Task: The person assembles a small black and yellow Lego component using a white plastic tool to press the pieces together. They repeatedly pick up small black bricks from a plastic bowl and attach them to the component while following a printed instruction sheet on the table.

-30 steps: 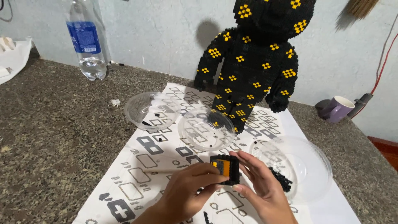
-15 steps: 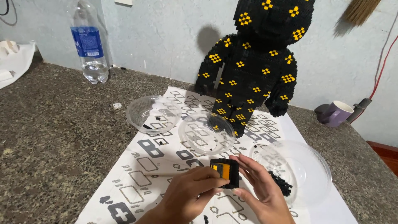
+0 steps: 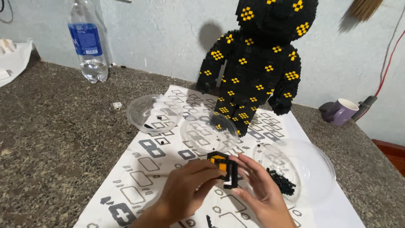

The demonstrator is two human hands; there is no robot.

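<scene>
While the small black-and-orange brick piece [image 3: 223,166] sits lifted just above the printed sheet [image 3: 139,169], it's pinched between both hands at centre-bottom of the view. Long axis runs approx. upright, w/ a thin black bit hanging off its lower right end. Left hand [image 3: 185,192] comes at it from the lower left, fingers [image 3: 209,167] closed on the piece's left and top side. Right hand [image 3: 261,192] lies to the right and a bit below, fingers [image 3: 247,162] curled over the right face, touching it; can't tell how hard that side grips. So the piece is between the two, left hand a touch nearer and covering more of it.

Outward: clear bowl w/ loose black bricks [image 3: 280,181] just beside the right hand, i.e. right of the piece. Two more clear bowls, [image 3: 209,131] and [image 3: 154,113], lie beyond the piece, up-left. Big black figure w/ yellow dots [image 3: 257,67] stands further back on the sheet. Water bottle [image 3: 88,42] and purple mug [image 3: 341,112] are well apart on the speckled tabletop [image 3: 55,126].
</scene>
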